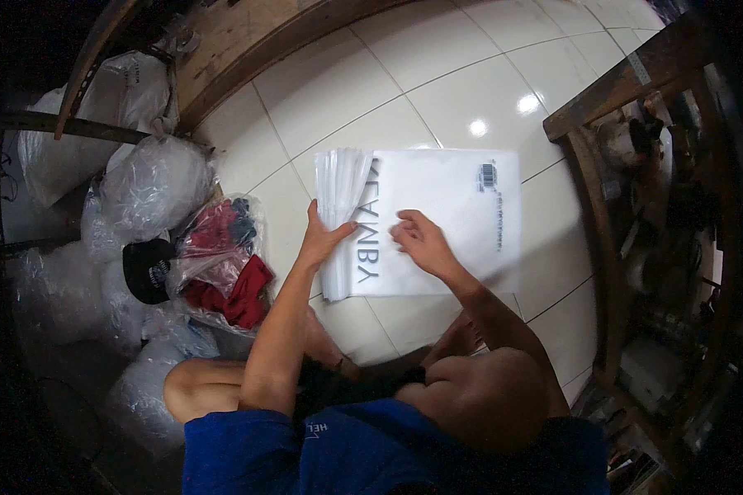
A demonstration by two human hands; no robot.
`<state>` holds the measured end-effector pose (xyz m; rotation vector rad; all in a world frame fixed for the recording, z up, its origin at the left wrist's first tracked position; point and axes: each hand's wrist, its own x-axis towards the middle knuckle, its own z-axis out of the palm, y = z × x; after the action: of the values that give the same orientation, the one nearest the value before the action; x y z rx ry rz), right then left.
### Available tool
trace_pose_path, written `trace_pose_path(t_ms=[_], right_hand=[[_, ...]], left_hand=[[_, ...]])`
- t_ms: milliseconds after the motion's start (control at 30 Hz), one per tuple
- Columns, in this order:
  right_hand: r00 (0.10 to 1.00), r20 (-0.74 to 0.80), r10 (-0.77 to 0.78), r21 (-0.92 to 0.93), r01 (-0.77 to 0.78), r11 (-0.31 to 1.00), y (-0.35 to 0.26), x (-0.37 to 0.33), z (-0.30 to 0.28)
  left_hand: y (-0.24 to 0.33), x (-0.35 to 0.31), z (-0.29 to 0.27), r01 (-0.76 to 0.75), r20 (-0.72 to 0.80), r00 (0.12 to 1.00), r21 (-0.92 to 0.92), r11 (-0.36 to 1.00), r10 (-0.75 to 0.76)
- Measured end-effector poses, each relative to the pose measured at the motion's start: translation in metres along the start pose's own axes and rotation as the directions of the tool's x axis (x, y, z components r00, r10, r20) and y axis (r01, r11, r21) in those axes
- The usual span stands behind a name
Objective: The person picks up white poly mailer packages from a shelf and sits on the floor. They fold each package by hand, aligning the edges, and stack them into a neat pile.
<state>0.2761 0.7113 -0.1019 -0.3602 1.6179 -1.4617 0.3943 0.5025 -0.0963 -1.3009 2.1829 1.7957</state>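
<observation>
A flat stack of white, translucent plastic bags with dark lettering and a barcode lies on the floor in front of me. Along its left side, several bag edges are folded back in a layered bundle. My left hand grips that bundle, its thumb on top and its fingers round the outer left edge. Over the middle of the stack is my right hand, its fingers loosely bent and somewhat apart, with nothing visible in them. Whether its fingertips touch the top bag I cannot tell.
Glossy white tiles make up the floor. To the left are bulging clear plastic sacks, a bag of red cloth and a black cap. A wooden frame with cluttered shelves stands right; a wooden beam runs behind.
</observation>
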Motion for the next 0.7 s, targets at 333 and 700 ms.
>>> trace_pose_path(t_ms=[333,700], right_hand=[[0.999,0.031,0.033,0.079,-0.035,0.996,0.004,0.062,0.069],[0.996,0.039,0.084,0.130,-0.089,0.988,0.002,0.061,0.070]], left_hand=[[-0.006,0.006,0.001,-0.127,0.035,0.991,-0.069,0.989,0.129],[-0.008,0.002,-0.016,-0.024,0.188,0.981,-0.153,0.988,0.053]])
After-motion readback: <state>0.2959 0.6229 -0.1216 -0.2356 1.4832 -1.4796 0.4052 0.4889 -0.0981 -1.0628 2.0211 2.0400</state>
